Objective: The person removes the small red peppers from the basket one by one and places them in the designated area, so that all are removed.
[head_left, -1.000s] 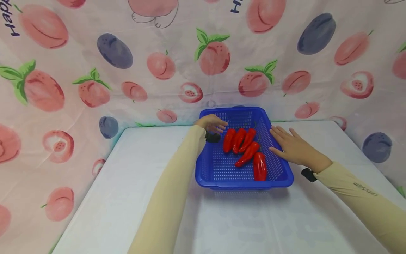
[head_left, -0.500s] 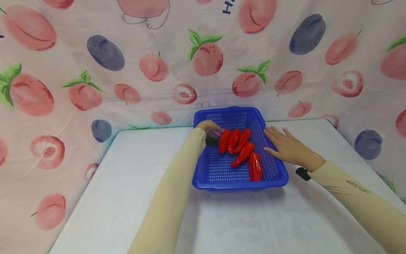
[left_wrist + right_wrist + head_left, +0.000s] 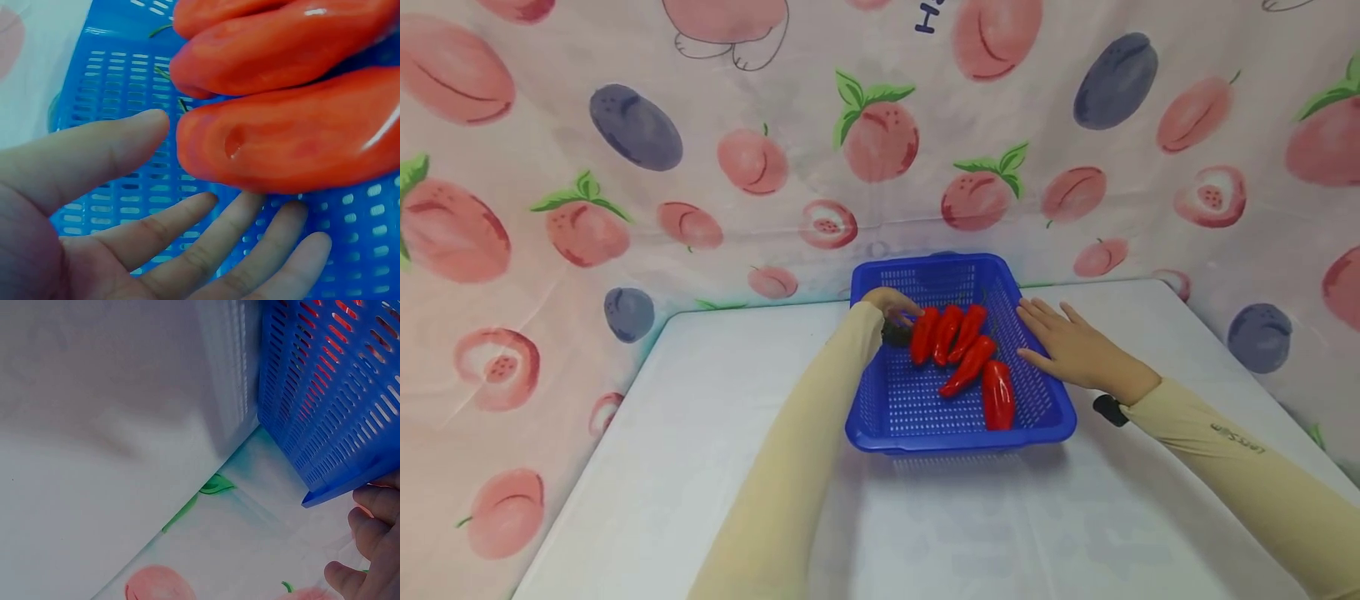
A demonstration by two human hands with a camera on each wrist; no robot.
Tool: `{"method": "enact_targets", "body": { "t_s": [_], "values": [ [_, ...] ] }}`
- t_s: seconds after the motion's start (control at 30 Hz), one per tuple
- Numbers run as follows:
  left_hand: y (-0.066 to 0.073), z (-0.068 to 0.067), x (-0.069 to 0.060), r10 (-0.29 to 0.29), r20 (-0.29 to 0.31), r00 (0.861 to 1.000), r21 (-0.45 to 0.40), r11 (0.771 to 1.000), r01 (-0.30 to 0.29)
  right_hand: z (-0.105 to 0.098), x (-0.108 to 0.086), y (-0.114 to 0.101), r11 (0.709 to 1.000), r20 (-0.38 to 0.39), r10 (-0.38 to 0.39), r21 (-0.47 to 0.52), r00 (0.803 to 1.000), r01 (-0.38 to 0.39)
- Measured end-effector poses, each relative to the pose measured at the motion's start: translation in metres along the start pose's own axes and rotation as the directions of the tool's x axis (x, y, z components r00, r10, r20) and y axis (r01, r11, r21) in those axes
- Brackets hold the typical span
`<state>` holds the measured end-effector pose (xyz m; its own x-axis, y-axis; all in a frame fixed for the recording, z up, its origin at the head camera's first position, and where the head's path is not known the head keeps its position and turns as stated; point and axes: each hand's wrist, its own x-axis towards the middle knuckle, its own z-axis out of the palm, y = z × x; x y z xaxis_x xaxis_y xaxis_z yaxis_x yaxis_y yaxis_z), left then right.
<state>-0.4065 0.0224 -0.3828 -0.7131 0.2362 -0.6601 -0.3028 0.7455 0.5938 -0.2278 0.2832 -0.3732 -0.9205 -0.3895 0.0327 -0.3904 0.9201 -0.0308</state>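
Note:
Several glossy red peppers lie in a blue plastic basket (image 3: pixel 962 440) with slotted walls. In the head view my left hand (image 3: pixel 890 302) reaches inside, beside the leftmost pepper (image 3: pixel 924 337). The left wrist view has that hand (image 3: pixel 181 256) with thumb and fingers spread at the stem end of the nearest pepper (image 3: pixel 294 137). The fingertips lie along its lower edge; whether they touch it I cannot tell. My right hand (image 3: pixel 1067 343) rests on the basket's right rim, fingers extended. In the right wrist view, its fingers (image 3: pixel 375 503) are against the rim's outer side.
The basket stands on a white-covered table (image 3: pixel 737 400), close to its back edge. Behind it hangs a fruit-printed cloth (image 3: pixel 820 108). One pepper (image 3: pixel 998 396) lies apart from the row, toward the basket's front right.
My left hand has lowered from the basket's left rim to beside the leftmost pepper. The right hand stays on the rim. The head view has shifted slightly, so the scene appears further left.

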Motion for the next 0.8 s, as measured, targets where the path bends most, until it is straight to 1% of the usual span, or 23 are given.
{"method": "enact_targets", "body": {
  "t_s": [0.03,0.1,0.13,0.17,0.2,0.23,0.27,0.3,0.33,0.37,0.4,0.43,0.53,0.57,0.6,0.67,0.7,0.77,0.8],
  "values": [
    [0.005,0.002,-0.029,-0.003,-0.003,1.000,0.014,1.000,0.003,0.000,0.000,0.000,1.000,0.000,0.001,-0.002,1.000,-0.001],
    [0.010,0.004,-0.052,-0.013,0.000,1.000,0.032,0.999,0.013,-0.001,0.000,0.001,1.000,0.000,0.001,-0.002,1.000,-0.001],
    [0.011,0.005,-0.061,-0.019,0.003,1.000,0.035,0.999,0.019,-0.001,0.000,0.001,1.000,-0.001,0.001,-0.005,1.000,-0.001],
    [0.012,0.005,-0.063,-0.025,0.003,1.000,0.044,0.999,0.025,-0.001,0.000,0.001,1.000,-0.002,0.000,-0.005,1.000,0.000],
    [0.011,0.004,-0.056,-0.028,0.008,1.000,0.045,0.999,0.028,-0.001,0.000,0.001,1.000,-0.003,-0.001,-0.004,1.000,0.001],
    [0.009,0.002,-0.043,-0.036,0.021,0.999,0.069,0.997,0.035,-0.001,0.000,0.001,1.000,-0.007,-0.004,-0.001,1.000,0.004],
    [0.009,0.001,-0.034,-0.040,0.034,0.999,0.097,0.995,0.036,-0.001,0.000,0.001,1.000,-0.008,-0.006,-0.001,1.000,0.006],
    [0.009,0.000,-0.032,-0.041,0.052,0.998,0.109,0.993,0.036,-0.001,0.001,0.001,1.000,-0.012,-0.010,-0.001,1.000,0.010],
    [0.004,-0.006,-0.003,-0.047,0.101,0.994,0.133,0.991,0.033,0.000,0.001,0.001,1.000,-0.013,-0.011,-0.001,1.000,0.011],
    [-0.001,-0.012,0.025,-0.054,0.162,0.985,0.150,0.988,0.030,0.000,0.002,0.001,1.000,-0.013,-0.011,-0.001,1.000,0.011],
    [-0.004,-0.013,0.041,-0.065,0.182,0.981,0.141,0.989,0.040,0.000,0.002,0.001,1.000,-0.014,-0.012,-0.002,1.000,0.012],
    [-0.007,-0.015,0.053,-0.079,0.204,0.976,0.140,0.989,0.051,0.000,0.002,0.001,1.000,-0.013,-0.011,-0.003,1.000,0.011],
    [-0.011,-0.017,0.062,-0.101,0.238,0.966,0.092,0.992,0.081,0.001,0.003,0.001,1.000,-0.005,-0.006,-0.007,1.000,0.006],
    [-0.008,-0.013,0.043,-0.107,0.204,0.973,0.044,0.994,0.100,0.001,0.003,0.001,1.000,-0.003,-0.005,-0.008,1.000,0.005],
    [-0.004,-0.009,0.020,-0.109,0.167,0.980,0.007,0.994,0.109,0.001,0.003,0.001,1.000,-0.001,-0.005,-0.009,1.000,0.005],
    [0.002,-0.005,-0.011,-0.103,0.166,0.981,-0.014,0.994,0.107,0.002,0.002,0.001,1.000,0.002,-0.003,-0.008,1.000,0.003],
    [0.003,-0.005,-0.016,-0.100,0.172,0.980,-0.039,0.993,0.108,0.001,0.002,0.001,1.000,0.002,-0.003,-0.009,1.000,0.003],
    [0.004,-0.005,-0.016,-0.092,0.176,0.980,-0.046,0.994,0.102,0.001,0.002,0.001,1.000,0.004,-0.001,-0.011,1.000,0.001],
    [0.005,-0.005,-0.014,-0.090,0.185,0.979,-0.030,0.995,0.097,0.000,0.002,0.001,1.000,0.005,0.001,-0.011,1.000,-0.001]
  ]
}}
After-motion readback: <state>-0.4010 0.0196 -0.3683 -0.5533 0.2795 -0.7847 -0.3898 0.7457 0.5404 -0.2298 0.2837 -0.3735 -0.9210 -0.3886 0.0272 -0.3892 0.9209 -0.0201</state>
